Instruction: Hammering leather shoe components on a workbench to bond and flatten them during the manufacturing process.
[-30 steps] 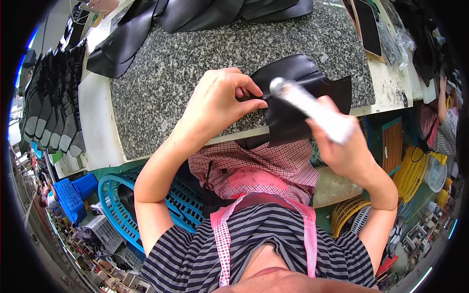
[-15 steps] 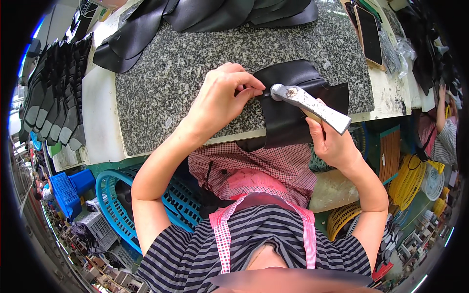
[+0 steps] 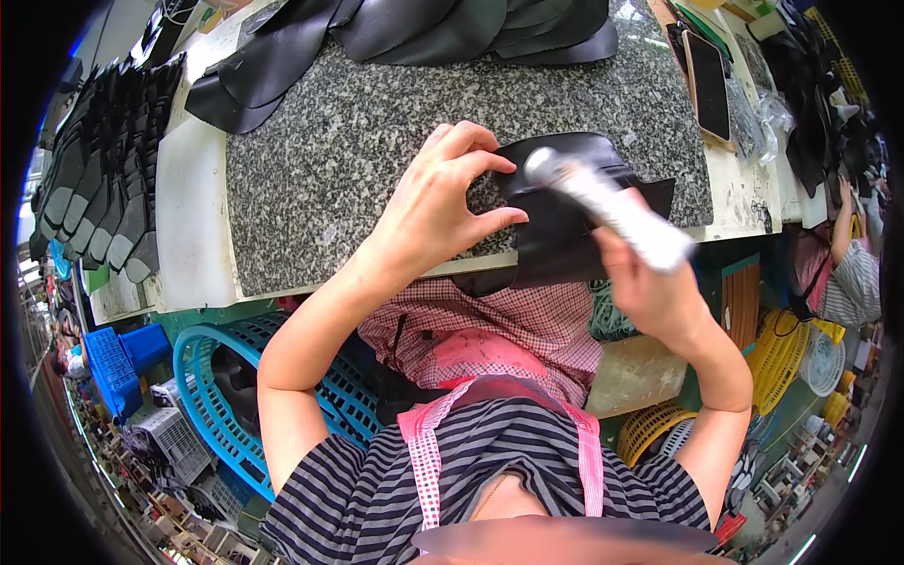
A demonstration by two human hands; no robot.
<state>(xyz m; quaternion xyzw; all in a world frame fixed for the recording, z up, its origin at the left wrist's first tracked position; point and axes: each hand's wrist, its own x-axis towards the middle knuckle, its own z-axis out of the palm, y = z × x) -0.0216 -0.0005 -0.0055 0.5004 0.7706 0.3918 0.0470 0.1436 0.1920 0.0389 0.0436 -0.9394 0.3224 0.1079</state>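
Observation:
A black leather piece (image 3: 556, 231) lies over the front edge of a speckled stone slab (image 3: 358, 151), part of it hanging down toward my lap. My right hand (image 3: 650, 292) grips a hammer (image 3: 612, 207), whose metal head is smeared by motion above the leather. At the left edge of the piece, my left hand (image 3: 438, 193) has its thumb and forefinger spread apart, the fingertips touching or close to the leather. Nothing shows between those fingers. The hammer's handle is mostly hidden by my right hand and the head.
Overlapping black leather pieces (image 3: 405, 28) lie along the slab's far side. Stacked black pieces with grey ends (image 3: 104, 179) stand at left. A phone (image 3: 706, 85) rests at right. Below the table are a blue basket (image 3: 217, 405) and yellow baskets (image 3: 777, 358). Another person (image 3: 847, 273) is at far right.
My left thumb and forefinger have parted from a pinch at the leather's edge. The hammer has shifted slightly and is now blurred. The leather's far edge sits a little lower.

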